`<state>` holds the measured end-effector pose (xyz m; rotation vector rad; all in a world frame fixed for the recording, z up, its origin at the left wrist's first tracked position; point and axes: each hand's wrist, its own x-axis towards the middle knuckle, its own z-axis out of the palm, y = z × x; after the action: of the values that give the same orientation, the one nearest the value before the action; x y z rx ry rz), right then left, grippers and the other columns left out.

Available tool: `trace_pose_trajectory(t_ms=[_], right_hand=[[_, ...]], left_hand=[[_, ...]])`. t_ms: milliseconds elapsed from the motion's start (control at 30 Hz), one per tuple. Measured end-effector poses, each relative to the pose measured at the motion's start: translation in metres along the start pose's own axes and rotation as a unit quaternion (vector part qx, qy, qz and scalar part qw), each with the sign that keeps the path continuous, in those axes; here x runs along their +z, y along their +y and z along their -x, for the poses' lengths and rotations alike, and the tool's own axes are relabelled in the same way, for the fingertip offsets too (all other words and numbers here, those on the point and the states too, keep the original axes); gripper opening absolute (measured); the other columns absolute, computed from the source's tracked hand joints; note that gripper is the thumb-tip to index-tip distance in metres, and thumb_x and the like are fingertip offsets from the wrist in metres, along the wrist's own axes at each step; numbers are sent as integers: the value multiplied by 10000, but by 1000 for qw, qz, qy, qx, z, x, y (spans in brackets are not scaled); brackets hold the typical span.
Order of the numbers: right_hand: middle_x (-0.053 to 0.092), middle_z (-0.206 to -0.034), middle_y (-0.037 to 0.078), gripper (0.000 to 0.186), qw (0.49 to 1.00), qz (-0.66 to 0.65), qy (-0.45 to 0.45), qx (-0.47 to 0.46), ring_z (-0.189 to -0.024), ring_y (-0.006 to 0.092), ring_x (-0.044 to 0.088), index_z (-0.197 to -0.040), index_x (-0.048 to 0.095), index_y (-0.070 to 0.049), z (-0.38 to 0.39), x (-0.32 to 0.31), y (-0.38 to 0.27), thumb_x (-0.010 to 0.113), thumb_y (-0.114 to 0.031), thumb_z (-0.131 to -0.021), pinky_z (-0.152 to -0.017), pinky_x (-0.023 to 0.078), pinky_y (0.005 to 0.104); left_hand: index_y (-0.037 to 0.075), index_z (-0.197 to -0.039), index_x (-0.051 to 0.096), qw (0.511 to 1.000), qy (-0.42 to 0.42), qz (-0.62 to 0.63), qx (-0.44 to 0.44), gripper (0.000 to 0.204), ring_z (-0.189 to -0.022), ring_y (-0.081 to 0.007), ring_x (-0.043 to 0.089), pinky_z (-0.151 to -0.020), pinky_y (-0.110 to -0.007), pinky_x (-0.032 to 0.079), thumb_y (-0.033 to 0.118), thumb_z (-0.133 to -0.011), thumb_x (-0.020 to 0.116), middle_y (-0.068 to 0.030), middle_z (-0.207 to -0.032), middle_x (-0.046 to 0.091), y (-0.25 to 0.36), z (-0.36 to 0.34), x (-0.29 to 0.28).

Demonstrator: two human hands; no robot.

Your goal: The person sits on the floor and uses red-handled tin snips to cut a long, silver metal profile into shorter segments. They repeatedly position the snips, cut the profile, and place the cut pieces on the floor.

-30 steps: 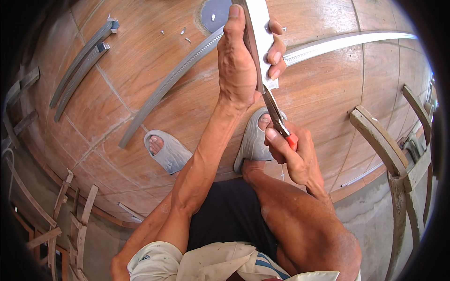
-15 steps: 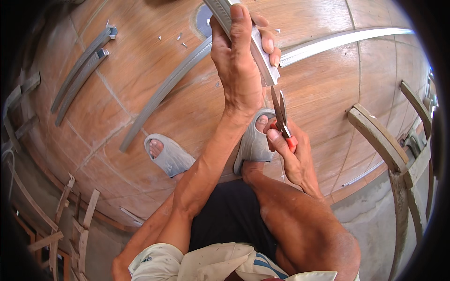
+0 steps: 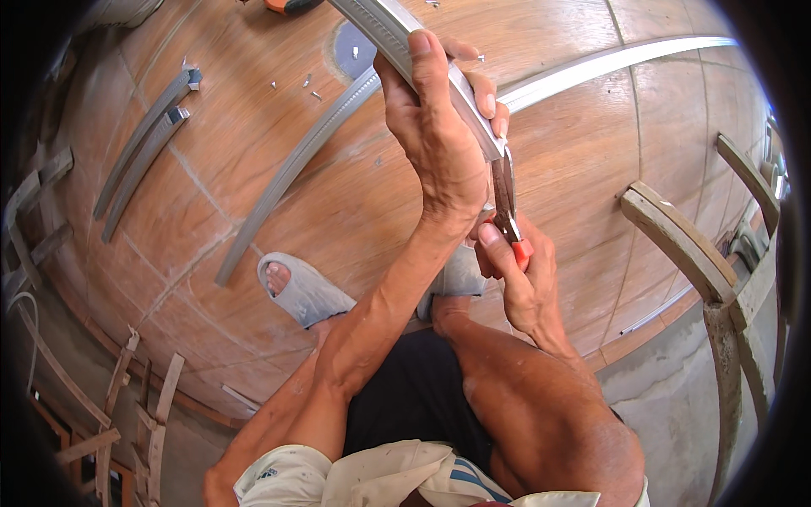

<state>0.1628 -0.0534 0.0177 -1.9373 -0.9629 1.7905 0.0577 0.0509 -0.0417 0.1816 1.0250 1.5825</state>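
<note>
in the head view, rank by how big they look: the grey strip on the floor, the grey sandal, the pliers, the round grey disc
1. grey strip on the floor, longest by far.
2. grey sandal.
3. pliers, held in the right hand; close to the camera and partly hidden, so unsure against the sandal.
4. round grey disc, partly covered.

Bright, even daylight, soft shadows, sharp focus at centre; fisheye bends edges into a dark rim.

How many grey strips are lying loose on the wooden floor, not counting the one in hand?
4. Two short grey strips lie side by side at upper left, one long strip runs diagonally at centre, and one pale strip stretches to the upper right. The hands may hide more.
</note>
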Motion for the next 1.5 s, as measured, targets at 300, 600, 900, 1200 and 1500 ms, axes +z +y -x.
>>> trace_pose_trajectory(t_ms=[300, 600, 900, 1200, 1500], right_hand=[[584, -683, 41, 256, 999, 19, 15, 22, -641, 121, 523, -1052, 708, 6, 0, -5, 1, 672, -248, -1056, -617, 426, 320], [586, -697, 63, 272, 999, 35, 24, 20, -660, 136, 521, -1066, 710, 16, -1, -5, 2, 680, -254, -1055, -629, 432, 335], [570, -673, 97, 289, 995, 95, 39, 12, -636, 163, 511, -990, 717, 20, -3, -5, -1, 682, -258, -1059, -617, 428, 354], [625, -677, 116, 242, 992, 113, 62, -17, -617, 159, 547, -977, 717, 22, -6, -2, 2, 688, -205, -1053, -609, 452, 348], [623, -761, 85, 269, 998, 59, 3, 13, -737, 166, 586, -1067, 689, 10, -8, -4, 14, 679, -258, -1062, -708, 480, 342]], left_hand=[[101, -1227, 475, 1000, 5, -11, 20, 413, -653, -105, 539, -572, -316, 476, 492, -1122, 556, -62, -1073, 600, -7, 0, 0], [109, -1221, 483, 1000, 6, -3, 19, 388, -644, -103, 542, -571, -316, 472, 469, -1116, 581, -46, -1057, 592, -9, -1, -1], [95, -1243, 484, 999, 31, -7, 28, 413, -629, -104, 538, -561, -317, 461, 459, -1099, 614, -43, -1050, 579, -13, 0, -1], [75, -1258, 480, 998, 41, -14, 36, 421, -631, -105, 536, -559, -318, 456, 450, -1110, 601, -43, -1065, 584, -17, -1, 0], [78, -1226, 474, 999, 42, -5, 18, 418, -679, -123, 535, -594, -341, 473, 470, -1118, 569, -64, -1076, 589, -12, 0, 0]])
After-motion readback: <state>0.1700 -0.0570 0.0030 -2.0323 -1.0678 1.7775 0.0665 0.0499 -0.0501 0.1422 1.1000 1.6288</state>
